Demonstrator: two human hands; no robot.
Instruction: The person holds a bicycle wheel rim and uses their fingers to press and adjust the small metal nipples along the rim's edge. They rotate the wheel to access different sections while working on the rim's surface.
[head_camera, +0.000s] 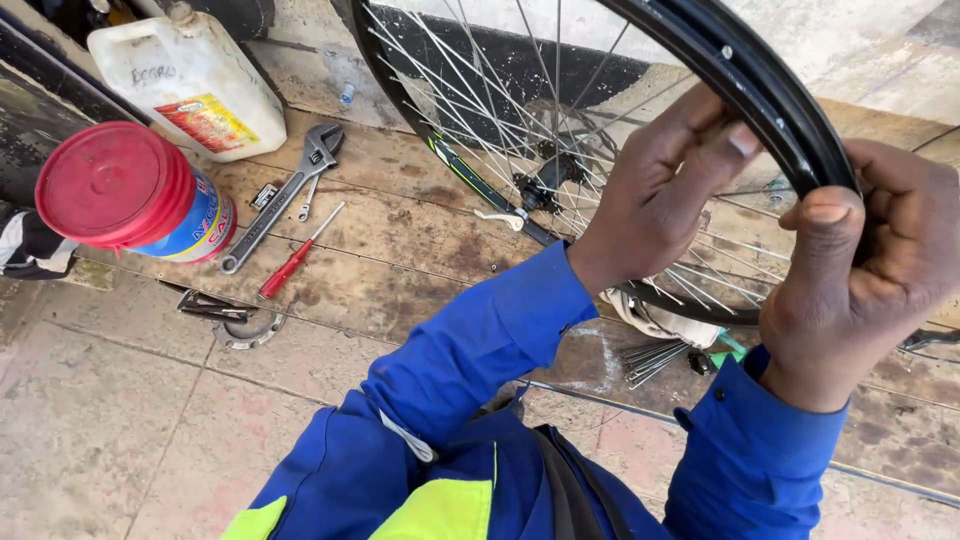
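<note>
We see a black bicycle wheel rim (770, 95) held upright in the upper right of the view, its thin silver spokes (470, 90) fanning down to the hub (545, 180) near the middle. Our right hand (865, 260) is curled tight around the rim's near edge, thumb pressed on the inner face. Our left hand (665, 195) is just beside it, fingers bent over the rim from the inside and closed on it as well. Both sleeves are bright blue.

Below the wheel, on the stained floor (120, 420), lies a loose bundle of spare spokes (650, 358) next to a crumpled pale cloth (665, 322). Farther left, a red-handled screwdriver (295, 258) lies near a long adjustable wrench (285, 195), and a small metal ring (245, 328) sits below them.

At the far left, a round tin (135, 195) rests on its side, with a red lid facing us and a blue, white and yellow label wrapped around its body. Behind it stands a white plastic jug (190, 80), squarish, bearing a rectangular red and yellow label on its front face.
</note>
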